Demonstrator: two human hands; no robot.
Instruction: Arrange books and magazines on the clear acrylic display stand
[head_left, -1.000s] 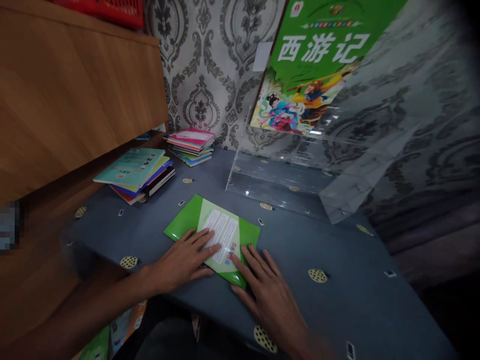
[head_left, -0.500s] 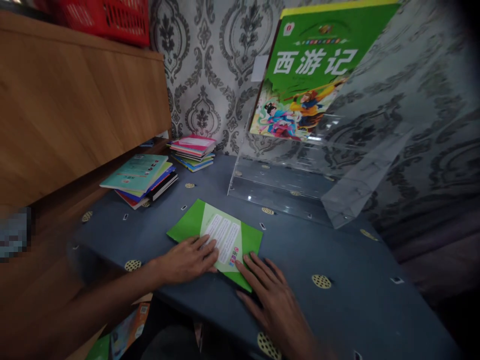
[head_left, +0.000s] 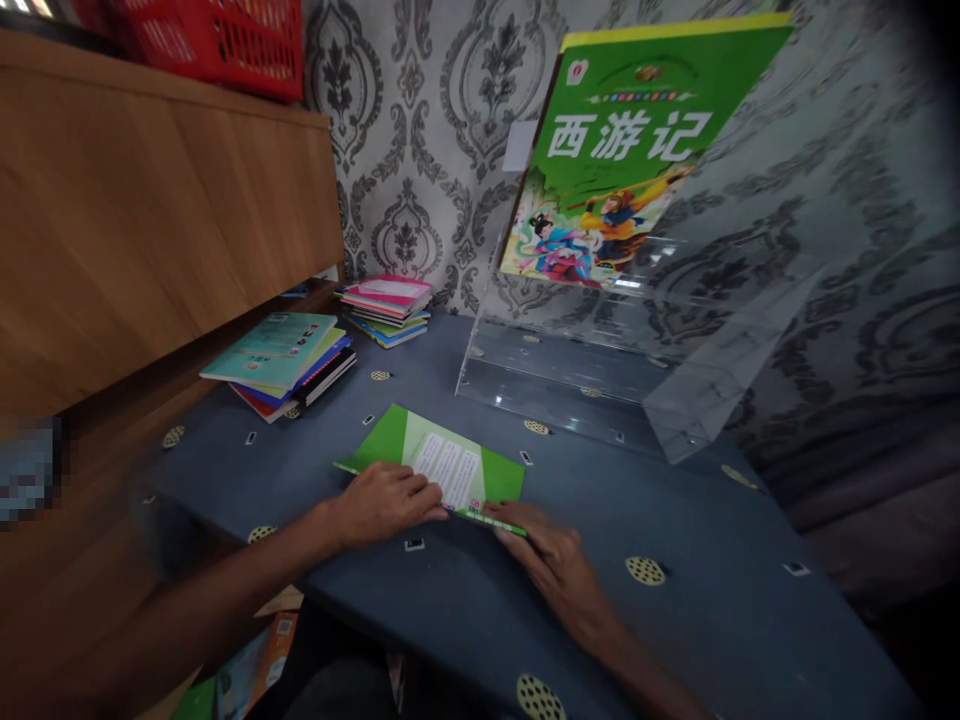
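Observation:
A thin green book (head_left: pixel 501 478) with a pale green panel and white text boxes is in front of me on the table, its near edge tilted up off the cloth. My left hand (head_left: pixel 391 498) grips that near edge left of the middle, fingers over the cover. At the near right corner, my right hand (head_left: pixel 551 555) pinches the same edge, with the thumb below. The undersides of both grips are partly hidden. Behind it, another green book (head_left: pixel 637 110) with white Chinese characters and cartoon figures leans on a clear acrylic stand (head_left: pixel 525 375).
Two book piles stand at the back left: one topped by a teal book (head_left: pixel 274 350), one by a pink book (head_left: pixel 390 290). A wooden cabinet (head_left: pixel 172 200) with a red basket (head_left: pixel 259 50) is at left. The table (head_left: pixel 465 610) has a blue-grey patterned cloth.
Both hands have gone from lying flat on the green book to gripping its near edge. That edge has lifted and now tilts up toward me.

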